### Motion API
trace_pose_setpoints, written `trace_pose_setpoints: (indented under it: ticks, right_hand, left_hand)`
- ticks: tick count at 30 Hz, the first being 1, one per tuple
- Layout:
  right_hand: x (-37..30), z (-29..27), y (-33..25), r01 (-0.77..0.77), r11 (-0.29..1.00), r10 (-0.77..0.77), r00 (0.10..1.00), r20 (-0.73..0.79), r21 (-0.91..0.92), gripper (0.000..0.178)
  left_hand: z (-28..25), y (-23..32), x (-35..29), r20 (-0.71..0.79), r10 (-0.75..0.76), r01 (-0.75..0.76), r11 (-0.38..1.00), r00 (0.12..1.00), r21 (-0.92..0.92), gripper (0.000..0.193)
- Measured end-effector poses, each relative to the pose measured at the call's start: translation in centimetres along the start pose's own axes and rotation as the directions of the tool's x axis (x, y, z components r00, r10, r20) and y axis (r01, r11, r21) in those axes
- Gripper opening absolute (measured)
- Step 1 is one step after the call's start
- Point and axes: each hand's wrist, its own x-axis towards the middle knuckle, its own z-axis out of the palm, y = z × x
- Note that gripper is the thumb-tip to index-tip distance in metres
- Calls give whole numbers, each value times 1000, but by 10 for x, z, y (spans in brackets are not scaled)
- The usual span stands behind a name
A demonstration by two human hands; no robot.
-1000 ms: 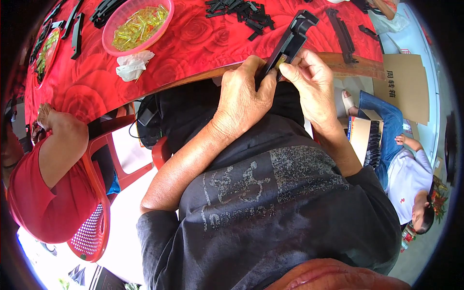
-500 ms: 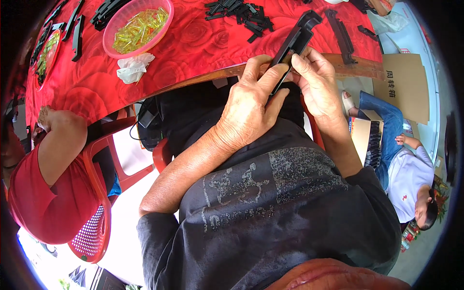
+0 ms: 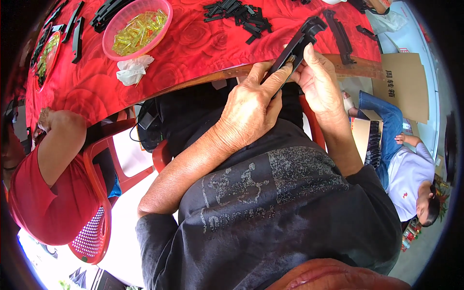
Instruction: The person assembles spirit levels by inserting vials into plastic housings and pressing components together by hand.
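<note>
A long black plastic housing (image 3: 291, 47) with a hooked far end slants up over the table's near edge. My left hand (image 3: 249, 106) is closed around its lower part, and the index finger presses into the channel. At that fingertip sits a small yellowish piece (image 3: 291, 59), too small to make out fully. My right hand (image 3: 319, 84) is at the housing's right side, its thumb raised along the edge and its other fingers curled against or behind it, partly hidden.
On the red flowered tablecloth (image 3: 203, 58) stand a pink bowl (image 3: 107, 42) of clear yellow tubes, a crumpled tissue (image 3: 134, 70), a pile of small black parts (image 3: 239, 17) and another black housing (image 3: 340, 36). A person in red (image 3: 53, 193) sits at left; another person (image 3: 411, 169) sits at right.
My right thumb has lifted off the channel and points up. My left index finger has moved further up into the channel, and the small yellowish piece now shows.
</note>
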Motion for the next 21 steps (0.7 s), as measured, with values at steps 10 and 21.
trace_pose_setpoints:
  ticks: [10, 21]
  right_hand:
    - [0, -4, -1, -6, 995, 5, 1000, -12, -102, 31]
    - [3, -5, -4, -10, 989, -2, 997, -77, -149, 31]
  left_hand:
    - [2, 0, 2, 74, -61, 58, 998, 995, 37, 63]
    - [5, -1, 4, 22, -17, 17, 1000, 1000, -7, 50]
